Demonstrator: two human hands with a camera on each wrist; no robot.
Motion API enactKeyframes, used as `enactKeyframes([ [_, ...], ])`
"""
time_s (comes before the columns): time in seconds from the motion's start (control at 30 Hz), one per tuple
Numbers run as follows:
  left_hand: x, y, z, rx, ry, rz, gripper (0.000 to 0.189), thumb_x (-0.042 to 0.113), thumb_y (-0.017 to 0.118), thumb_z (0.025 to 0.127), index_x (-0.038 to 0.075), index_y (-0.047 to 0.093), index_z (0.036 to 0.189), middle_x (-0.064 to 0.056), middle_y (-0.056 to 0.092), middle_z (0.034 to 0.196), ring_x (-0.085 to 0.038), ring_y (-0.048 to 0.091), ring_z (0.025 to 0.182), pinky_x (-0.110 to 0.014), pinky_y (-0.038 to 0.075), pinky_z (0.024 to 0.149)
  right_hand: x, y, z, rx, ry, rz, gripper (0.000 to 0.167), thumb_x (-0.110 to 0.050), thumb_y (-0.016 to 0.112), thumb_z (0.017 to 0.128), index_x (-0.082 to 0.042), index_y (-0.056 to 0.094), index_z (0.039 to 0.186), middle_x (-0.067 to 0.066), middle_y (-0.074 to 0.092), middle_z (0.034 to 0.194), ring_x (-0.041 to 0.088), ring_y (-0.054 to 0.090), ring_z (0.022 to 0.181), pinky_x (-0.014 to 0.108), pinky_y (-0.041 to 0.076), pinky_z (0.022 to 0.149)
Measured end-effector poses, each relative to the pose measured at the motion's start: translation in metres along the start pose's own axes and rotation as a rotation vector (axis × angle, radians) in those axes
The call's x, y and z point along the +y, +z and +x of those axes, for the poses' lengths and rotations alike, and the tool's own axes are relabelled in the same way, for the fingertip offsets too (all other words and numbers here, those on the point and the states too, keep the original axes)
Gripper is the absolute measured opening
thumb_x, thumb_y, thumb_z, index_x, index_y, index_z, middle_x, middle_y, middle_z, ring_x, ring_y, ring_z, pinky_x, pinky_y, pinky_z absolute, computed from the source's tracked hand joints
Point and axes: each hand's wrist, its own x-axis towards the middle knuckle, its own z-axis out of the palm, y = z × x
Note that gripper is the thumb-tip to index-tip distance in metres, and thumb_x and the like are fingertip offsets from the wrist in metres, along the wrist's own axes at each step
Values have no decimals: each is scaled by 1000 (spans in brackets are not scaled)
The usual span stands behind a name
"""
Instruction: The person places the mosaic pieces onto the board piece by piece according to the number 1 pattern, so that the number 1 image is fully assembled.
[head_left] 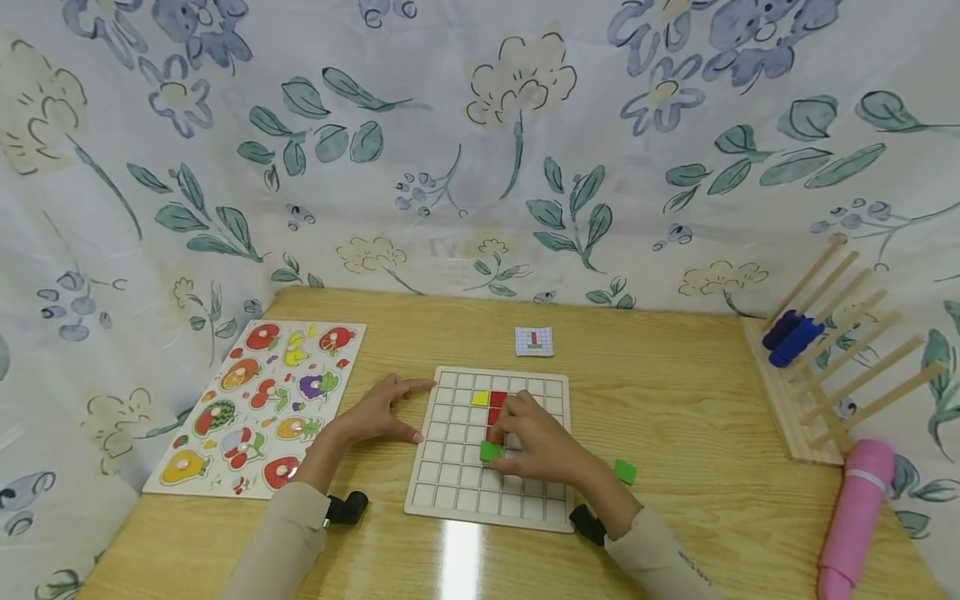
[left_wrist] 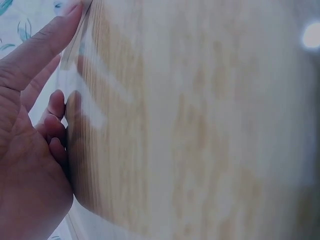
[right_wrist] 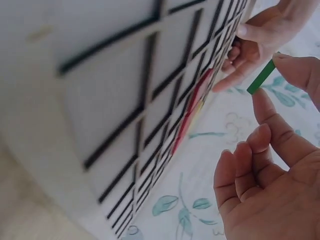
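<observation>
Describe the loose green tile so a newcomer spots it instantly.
On the wooden table, find the gridded board. Right of it, beside the right forearm, lies the small green tile; unlike the green piece pinched by the right hand, it lies free.

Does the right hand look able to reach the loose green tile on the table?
Probably yes: the loose green tile lies uncovered to the right of the board, though the right hand now pinches another green tile.

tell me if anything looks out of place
A loose green tile lies on the table, right of the grid board, while the yellow tile sits on it. Nothing else stands out.
</observation>
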Motion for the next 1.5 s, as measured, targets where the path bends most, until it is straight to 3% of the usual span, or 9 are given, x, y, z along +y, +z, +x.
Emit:
enactKeyframes([
  [0.2,-2,0,2,0,6,8,86,27,90,71,15,51,146,-10,42,101,-21,36,93,-37,33,79,-5,0,8,3,-39,-6,20,-21,83,76,-10,73,89,-2,53,90,12,38,88,27,38,77],
  [0.67,6,-2,6,-1,-24,23,85,28,90,71,18,51,146,-10,42,102,-23,37,94,-36,33,79,-10,12,19,-70,4,-168,18,-25,79,77,-10,73,86,-2,54,91,14,38,89,28,37,79],
  [1.1,6,-2,5,1,-31,12,86,29,90,71,18,51,146,-9,43,102,-22,37,95,-37,34,81,-11,19,17,-15,-13,-233,25,-31,83,80,-10,74,90,-2,55,94,14,40,92,31,41,84],
  [1.23,4,0,3,2,-23,6,84,27,90,71,17,52,146,-10,43,102,-22,37,95,-37,34,81,-10,14,13,11,-6,-130,32,-35,83,80,-9,74,98,0,56,97,13,41,92,30,41,81],
  [1.37,2,0,2,8,-19,5,84,24,90,72,16,52,146,-11,44,102,-23,37,95,-37,34,81,-3,8,6,25,3,98,38,-33,85,78,-8,73,104,4,57,101,14,44,96,31,43,83],
  [1.5,1,0,-1,14,-15,-1,84,22,90,71,14,52,145,-12,43,102,-23,36,94,-37,32,80,8,5,-2,2,50,241,44,-31,88,73,-11,72,108,4,55,105,18,46,101,33,42,86],
])
